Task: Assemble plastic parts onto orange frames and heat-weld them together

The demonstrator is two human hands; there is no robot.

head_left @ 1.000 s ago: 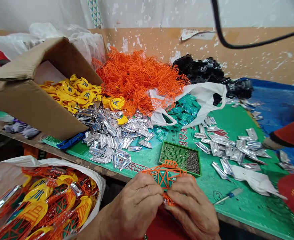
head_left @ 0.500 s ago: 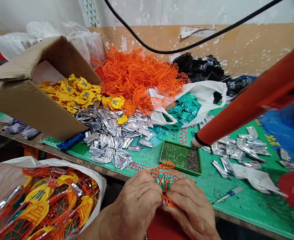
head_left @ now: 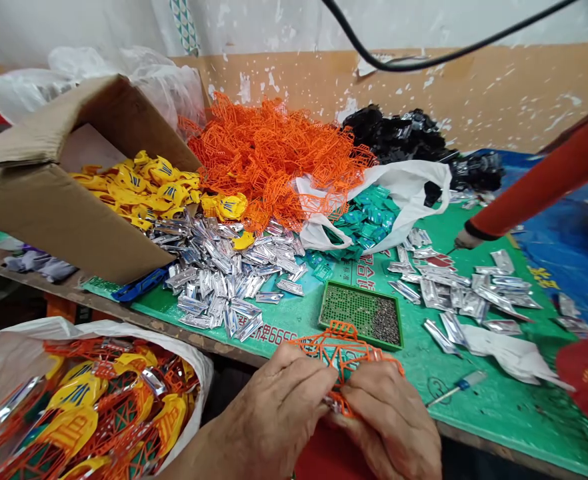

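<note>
An orange plastic lattice frame (head_left: 343, 331) is held between my two hands at the table's near edge, with a green piece showing through its bars. My left hand (head_left: 287, 393) pinches its left side, fingers bent inward. On the other side my right hand (head_left: 394, 410) is closed around the frame's near right part. The fingertips and whatever lies under them are mostly hidden. Just beyond the frame sits a green tray (head_left: 401, 323) with small dark screws heaped at its right. A red electric screwdriver (head_left: 539, 177) hangs at the right, its bit pointing down-left.
Silver parts (head_left: 224, 280) are heaped mid-table, more (head_left: 474, 287) at right. Behind are an orange frame pile (head_left: 274, 153), green pieces (head_left: 369, 217) in a white bag and a cardboard box (head_left: 69, 220) of yellow parts. A screwdriver (head_left: 461, 387) lies right; a sack (head_left: 201, 380) holds assembled pieces.
The hanging electric screwdriver has swung right and away from the tray, its cord shifting with it. Both hands stay on the orange frame, which has turned slightly and extends farther right.
</note>
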